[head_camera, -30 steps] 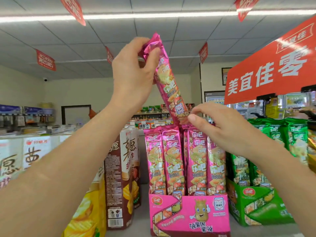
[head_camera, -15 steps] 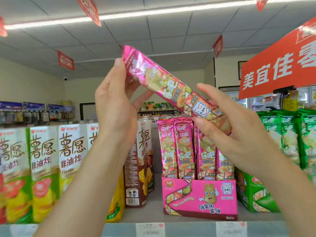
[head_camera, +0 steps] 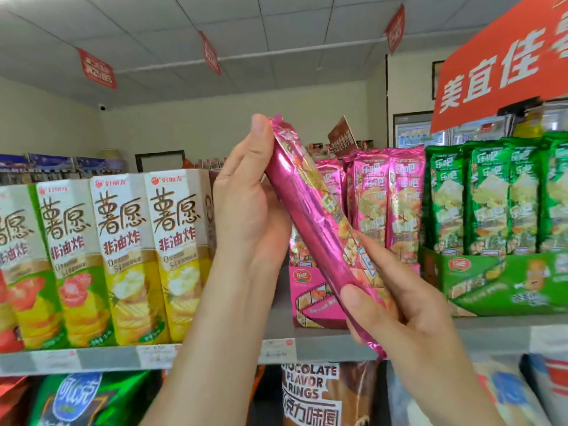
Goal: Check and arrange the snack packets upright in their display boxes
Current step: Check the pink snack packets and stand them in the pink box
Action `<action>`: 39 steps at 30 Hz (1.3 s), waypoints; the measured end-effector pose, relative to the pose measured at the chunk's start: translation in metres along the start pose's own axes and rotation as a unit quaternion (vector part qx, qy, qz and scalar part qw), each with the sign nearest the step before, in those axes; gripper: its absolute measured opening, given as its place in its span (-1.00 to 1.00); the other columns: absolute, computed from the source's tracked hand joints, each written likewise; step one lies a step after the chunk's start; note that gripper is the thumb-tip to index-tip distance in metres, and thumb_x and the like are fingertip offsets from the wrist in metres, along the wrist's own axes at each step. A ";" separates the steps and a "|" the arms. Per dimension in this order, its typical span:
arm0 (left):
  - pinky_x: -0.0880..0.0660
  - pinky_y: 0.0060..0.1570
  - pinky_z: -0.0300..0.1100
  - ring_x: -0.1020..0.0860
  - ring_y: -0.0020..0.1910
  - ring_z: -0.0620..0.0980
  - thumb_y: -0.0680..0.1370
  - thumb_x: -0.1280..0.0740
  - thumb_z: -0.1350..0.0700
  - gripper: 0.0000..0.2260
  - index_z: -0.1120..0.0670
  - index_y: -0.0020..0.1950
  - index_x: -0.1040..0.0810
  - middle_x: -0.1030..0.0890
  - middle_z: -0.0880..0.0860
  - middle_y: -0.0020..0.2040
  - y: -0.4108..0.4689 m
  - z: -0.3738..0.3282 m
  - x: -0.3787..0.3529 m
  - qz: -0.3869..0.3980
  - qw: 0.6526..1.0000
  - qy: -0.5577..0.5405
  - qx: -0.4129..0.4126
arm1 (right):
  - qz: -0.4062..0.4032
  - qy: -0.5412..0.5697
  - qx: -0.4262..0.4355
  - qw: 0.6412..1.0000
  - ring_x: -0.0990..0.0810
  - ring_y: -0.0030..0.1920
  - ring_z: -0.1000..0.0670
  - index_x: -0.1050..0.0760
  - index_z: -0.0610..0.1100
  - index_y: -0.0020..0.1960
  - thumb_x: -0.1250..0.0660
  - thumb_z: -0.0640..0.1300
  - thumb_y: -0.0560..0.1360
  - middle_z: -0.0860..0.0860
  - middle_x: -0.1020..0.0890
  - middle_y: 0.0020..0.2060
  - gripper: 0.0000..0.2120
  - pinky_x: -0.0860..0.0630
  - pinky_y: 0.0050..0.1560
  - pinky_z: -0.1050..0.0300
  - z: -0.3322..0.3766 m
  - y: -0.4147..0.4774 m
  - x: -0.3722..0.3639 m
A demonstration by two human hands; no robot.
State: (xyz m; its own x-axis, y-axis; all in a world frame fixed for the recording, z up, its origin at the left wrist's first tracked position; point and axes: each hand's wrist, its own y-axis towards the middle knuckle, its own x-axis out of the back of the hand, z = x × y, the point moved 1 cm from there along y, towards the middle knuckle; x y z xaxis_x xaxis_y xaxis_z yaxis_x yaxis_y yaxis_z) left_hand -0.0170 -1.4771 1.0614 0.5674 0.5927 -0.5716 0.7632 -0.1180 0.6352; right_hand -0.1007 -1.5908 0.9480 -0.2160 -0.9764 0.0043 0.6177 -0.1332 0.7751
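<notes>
Long pink foil snack packet [head_camera: 310, 229] held in the air with both hands, tilted, top end up-left, bottom end down-right, plain glossy side toward the camera. Left hand [head_camera: 246, 210] grip holds the upper part: thumb [head_camera: 259, 127] pressed at the crimped top end, fingers go behind the packet, mostly hidden. Right hand [head_camera: 396, 315] grip holds the lower part: thumb on the near side, index finger [head_camera: 368, 244] laid along the printed side, other fingers wrapped underneath. The packet sits in front of the pink cardboard display box [head_camera: 307, 302], not inside it, with its bottom end hanging past the front edge of the grey shelf [head_camera: 322, 348]. More pink packets [head_camera: 384, 204] stand upright in that box. Just to the right, a green cardboard display box [head_camera: 491, 281] with green packets [head_camera: 485, 198] standing upright in it. To the left on the same shelf, a row of tall white-and-yellow chip cartons [head_camera: 123, 256], upright, side by side. Red sign [head_camera: 507, 63] with white characters hangs top right. Brown bag [head_camera: 310, 392] printed "chocolate flavor rings" on the level below.
</notes>
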 end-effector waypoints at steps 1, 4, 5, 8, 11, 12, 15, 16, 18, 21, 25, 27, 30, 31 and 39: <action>-0.49 0.19 0.15 -0.52 -0.10 0.10 0.30 -0.46 -0.08 -0.55 0.16 0.06 -0.56 -0.54 0.08 -0.18 0.000 0.002 0.001 -0.003 1.000 -0.008 0.010 | -0.006 -0.003 -0.007 1.000 -0.65 -0.18 0.19 -0.47 0.35 0.27 -0.43 0.15 0.34 0.20 -0.68 0.03 -0.50 -0.55 -0.23 0.36 -0.001 -0.001 0.000; -0.35 0.32 0.31 -0.47 0.04 0.17 0.29 -0.47 -0.13 -0.38 0.22 0.21 -0.52 -0.49 0.17 -0.04 -0.002 0.005 0.003 -0.005 0.999 -0.013 0.038 | -0.017 -0.013 -0.019 1.000 -0.63 -0.24 0.16 -0.46 0.36 0.27 -0.43 0.20 0.34 0.18 -0.69 0.00 -0.49 -0.55 -0.26 0.34 -0.003 -0.005 -0.002; -0.34 0.31 0.34 -0.49 0.08 0.21 0.29 -0.47 -0.14 -0.32 0.27 0.25 -0.50 -0.47 0.20 0.01 -0.003 0.005 0.005 -0.005 0.999 -0.009 0.046 | -0.018 -0.013 -0.018 1.000 -0.64 -0.20 0.18 -0.46 0.38 0.26 -0.43 0.22 0.34 0.19 -0.69 0.03 -0.50 -0.55 -0.24 0.35 -0.003 -0.006 -0.002; -0.37 0.29 0.35 -0.48 0.27 0.36 0.30 -0.46 -0.15 -0.25 0.33 0.31 -0.46 -0.49 0.33 0.15 -0.005 0.006 0.011 -0.005 0.999 0.018 0.045 | -0.023 0.004 -0.009 1.000 -0.62 0.03 0.28 -0.48 0.43 0.21 -0.41 0.12 0.36 0.28 -0.64 0.12 -0.55 -0.52 -0.11 0.45 -0.002 -0.007 -0.003; -0.36 0.28 0.37 -0.50 0.21 0.39 0.30 -0.47 -0.15 -0.34 0.30 0.20 -0.53 -0.50 0.40 0.16 -0.009 0.009 0.016 0.000 0.998 0.044 0.035 | -0.025 0.011 -0.014 1.000 -0.62 0.06 0.27 -0.50 0.43 0.19 -0.40 0.09 0.35 0.28 -0.64 0.13 -0.56 -0.51 -0.10 0.47 -0.003 -0.010 -0.005; -0.36 0.27 0.37 -0.53 0.11 0.32 0.30 -0.48 -0.14 -0.45 0.24 0.10 -0.59 -0.53 0.35 0.07 -0.011 0.010 0.017 -0.005 0.999 0.042 0.025 | -0.025 0.018 -0.022 0.999 -0.64 0.03 0.25 -0.51 0.41 0.19 -0.40 0.10 0.34 0.25 -0.65 0.12 -0.56 -0.52 -0.13 0.45 -0.004 -0.011 -0.005; -0.39 0.25 0.36 -0.52 0.02 0.17 0.34 -0.48 -0.09 -0.62 0.14 0.02 -0.63 -0.58 0.19 -0.03 -0.019 0.018 0.019 -0.023 0.999 0.023 -0.006 | -0.032 0.028 -0.045 0.998 -0.66 -0.03 0.21 -0.53 0.39 0.17 -0.43 0.13 0.31 0.18 -0.68 0.09 -0.56 -0.54 -0.16 0.38 -0.007 -0.014 -0.007; -0.40 0.25 0.35 -0.53 0.03 0.16 0.35 -0.47 -0.08 -0.58 0.16 0.08 -0.62 -0.59 0.19 0.00 -0.023 0.021 0.020 -0.029 0.999 0.024 -0.013 | -0.036 0.028 -0.048 0.998 -0.66 -0.07 0.22 -0.54 0.39 0.16 -0.46 0.11 0.31 0.18 -0.68 0.08 -0.57 -0.55 -0.19 0.37 -0.007 -0.014 -0.008; -0.41 0.26 0.31 -0.58 0.09 0.15 0.38 -0.47 -0.07 -0.50 0.18 0.22 -0.56 -0.62 0.19 0.11 -0.031 0.029 0.021 -0.038 0.999 0.034 -0.017 | -0.047 0.033 -0.054 0.997 -0.65 -0.20 0.20 -0.57 0.38 0.12 -0.48 0.02 0.33 0.16 -0.70 0.02 -0.58 -0.56 -0.31 0.31 -0.009 -0.015 -0.009; -0.44 0.26 0.26 -0.58 0.19 0.19 0.45 -0.46 -0.02 -0.60 0.03 0.26 -0.56 -0.63 0.16 0.20 -0.042 0.038 0.024 -0.029 0.997 0.059 -0.028 | -0.055 0.052 -0.068 0.995 -0.63 -0.35 0.15 -0.60 0.31 0.12 -0.50 0.03 0.28 0.08 -0.72 -0.05 -0.57 -0.52 -0.44 0.27 -0.011 -0.015 -0.010; -0.51 0.17 0.13 -0.61 0.06 0.06 0.47 -0.45 -0.03 -0.72 -0.05 0.16 -0.62 -0.67 0.05 0.07 -0.047 0.040 0.028 -0.029 0.997 0.063 -0.042 | -0.052 0.051 -0.063 0.995 -0.67 -0.16 0.17 -0.57 0.29 0.18 -0.43 0.13 0.25 0.11 -0.71 0.00 -0.52 -0.55 -0.25 0.33 -0.012 -0.016 -0.011; -0.55 0.11 0.04 -0.63 0.03 0.01 0.48 -0.43 -0.03 -0.71 0.00 0.18 -0.62 -0.68 0.04 0.06 -0.048 0.040 0.032 -0.041 0.997 0.057 -0.042 | -0.046 0.050 -0.063 0.996 -0.69 -0.14 0.12 -0.56 0.30 0.18 -0.43 0.12 0.26 0.10 -0.71 0.02 -0.52 -0.57 -0.25 0.29 -0.012 -0.017 -0.012; -0.58 -0.22 -0.18 -0.61 -0.25 -0.10 0.48 -0.40 0.01 -0.81 0.06 0.02 -0.57 -0.65 -0.02 -0.21 -0.047 0.036 0.036 -0.048 0.996 0.043 -0.056 | -0.030 0.063 -0.079 0.994 -0.60 -0.46 -0.01 -0.58 0.23 0.19 -0.45 0.10 0.26 0.04 -0.72 -0.19 -0.52 -0.52 -0.45 0.22 -0.012 -0.021 -0.010; -0.54 -0.32 -0.24 -0.57 -0.34 -0.13 0.49 -0.39 0.03 -0.86 0.06 -0.04 -0.51 -0.60 -0.05 -0.30 -0.047 0.034 0.036 -0.049 0.996 0.036 -0.063 | -0.023 0.066 -0.081 0.994 -0.57 -0.49 -0.02 -0.58 0.20 0.20 -0.46 0.09 0.27 0.04 -0.71 -0.20 -0.52 -0.51 -0.46 0.22 -0.011 -0.022 -0.008; -0.54 -0.23 -0.22 -0.57 -0.26 -0.14 0.45 -0.41 -0.03 -0.62 0.12 0.17 -0.44 -0.59 -0.07 -0.25 -0.049 0.028 0.042 -0.054 0.994 0.012 -0.094 | -0.044 -0.027 -0.078 0.996 -0.67 0.01 0.06 -0.56 0.10 0.13 -0.41 0.19 0.33 0.06 -0.68 0.01 -0.59 -0.57 -0.05 0.27 -0.020 -0.021 0.007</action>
State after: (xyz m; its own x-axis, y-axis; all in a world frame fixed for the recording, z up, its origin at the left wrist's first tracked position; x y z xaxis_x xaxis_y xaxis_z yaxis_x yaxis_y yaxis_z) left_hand -0.0221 -1.4688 0.9914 0.4760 0.6135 -0.6302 0.7464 0.0971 0.6584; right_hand -0.1000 -1.5982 0.9194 -0.3118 -0.9499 -0.0229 0.7037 -0.2471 0.6661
